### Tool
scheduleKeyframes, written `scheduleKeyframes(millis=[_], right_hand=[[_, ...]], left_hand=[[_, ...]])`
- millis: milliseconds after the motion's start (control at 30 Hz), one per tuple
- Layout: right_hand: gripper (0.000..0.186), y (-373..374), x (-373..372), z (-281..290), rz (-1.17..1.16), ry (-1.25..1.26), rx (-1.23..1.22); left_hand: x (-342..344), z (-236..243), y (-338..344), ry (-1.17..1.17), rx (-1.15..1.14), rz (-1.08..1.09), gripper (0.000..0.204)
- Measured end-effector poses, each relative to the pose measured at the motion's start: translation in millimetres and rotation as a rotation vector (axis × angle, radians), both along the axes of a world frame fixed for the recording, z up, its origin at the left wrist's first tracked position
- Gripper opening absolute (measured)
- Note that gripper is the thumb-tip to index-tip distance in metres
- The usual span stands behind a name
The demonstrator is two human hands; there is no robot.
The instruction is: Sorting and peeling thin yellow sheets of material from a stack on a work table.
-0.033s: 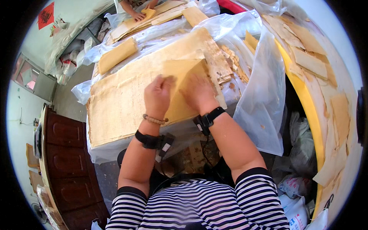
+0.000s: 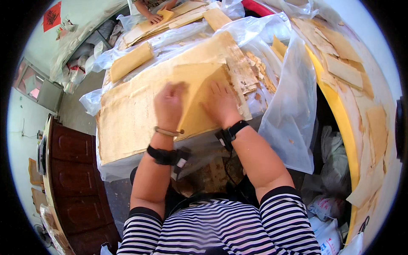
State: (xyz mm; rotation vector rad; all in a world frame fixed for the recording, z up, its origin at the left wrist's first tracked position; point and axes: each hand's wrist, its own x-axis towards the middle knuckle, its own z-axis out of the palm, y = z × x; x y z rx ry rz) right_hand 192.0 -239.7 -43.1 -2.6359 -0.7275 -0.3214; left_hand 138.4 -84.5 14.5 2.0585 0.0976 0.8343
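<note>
A large stack of thin tan sheets (image 2: 131,114), like coarse paper or dried food skin, lies in front of me. On its right part is a darker yellow-brown sheet (image 2: 193,76) with a fold or edge running diagonally between my hands. My right hand (image 2: 221,102) rests flat on this darker sheet, fingers stretched and somewhat apart. Beside the sheet's left part, my left hand (image 2: 168,106) is closed with curled fingers, slightly blurred. Whatever its fingertips pinch is hidden.
A folded tan bundle (image 2: 131,61) lies beyond the stack. Broken flakes (image 2: 261,70) and clear plastic sheeting (image 2: 289,127) are at the right. Another person's hand (image 2: 155,18) touches sheets at the far end. A yellow-edged surface (image 2: 335,114) bearing sheets curves along the right; a brown cabinet (image 2: 76,178) stands left.
My left hand has shifted slightly left and toward me. My right hand has settled flatter on the darker sheet, its fingers showing more clearly.
</note>
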Motion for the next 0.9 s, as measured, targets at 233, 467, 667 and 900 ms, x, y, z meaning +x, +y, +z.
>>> scheduleKeyframes(millis=[233,467,667,900], right_hand=[[0.063,2.5,-4.3,-13.0,0.002,-0.085,-0.082],[0.065,13.0,-45.2,12.4,0.271,-0.045,0.153],[0.060,35.7,-90.1,40.9,0.220,1.264,0.860],[0.049,62.9,-51.6,63.5,0.188,0.961,1.002]], left_hand=[[-35.7,101.6,113.6,-0.301,-0.524,0.207,0.025],[-36.5,137.7,68.1,-0.238,0.235,-0.174,0.026],[-140.0,51.0,-11.8,-0.063,0.445,-0.575,0.026],[-145.6,-28.6,45.7,0.624,0.541,-0.085,0.041]])
